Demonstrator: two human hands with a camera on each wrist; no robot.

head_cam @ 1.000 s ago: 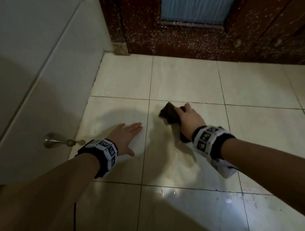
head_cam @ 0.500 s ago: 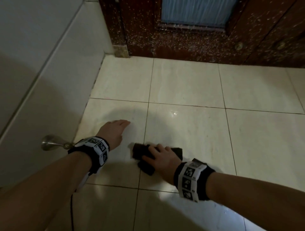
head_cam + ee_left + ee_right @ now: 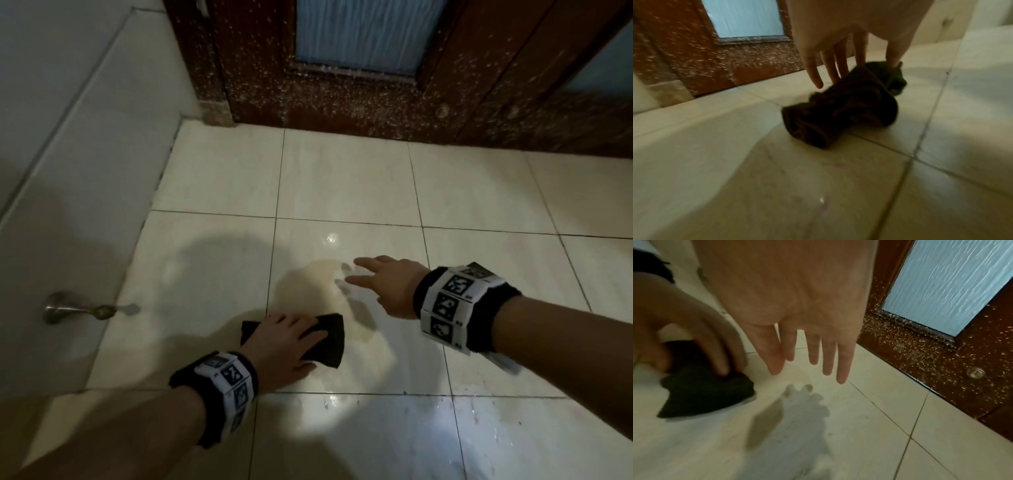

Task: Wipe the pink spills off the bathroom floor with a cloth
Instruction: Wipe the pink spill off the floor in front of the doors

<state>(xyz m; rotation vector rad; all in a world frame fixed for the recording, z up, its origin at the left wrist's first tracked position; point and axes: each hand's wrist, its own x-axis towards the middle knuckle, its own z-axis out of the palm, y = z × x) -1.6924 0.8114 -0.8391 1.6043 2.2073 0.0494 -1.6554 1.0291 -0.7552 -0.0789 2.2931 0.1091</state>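
A dark crumpled cloth (image 3: 329, 342) (image 3: 849, 105) (image 3: 705, 394) lies on the pale tiled floor (image 3: 342, 178). My left hand (image 3: 287, 339) (image 3: 838, 48) presses down on it with spread fingers. My right hand (image 3: 380, 281) (image 3: 807, 337) hovers open just right of it, fingers straight, holding nothing. Under and beside the right hand is a damp beige patch (image 3: 308, 284) (image 3: 766, 418). Faint pinkish specks (image 3: 479, 411) mark the wet tile at lower right, and a faint pink smear (image 3: 836, 164) shows in front of the cloth.
A dark wooden door (image 3: 376, 96) with a frosted glass panel, speckled with droplets, closes the far side. A white tiled wall (image 3: 68, 171) runs along the left, with a metal door stopper (image 3: 78, 310) sticking out near the floor.
The cloth has passed from my right hand to my left. The right hand has lifted off it and moved right and forward, now open. The left hand moved right onto the cloth.
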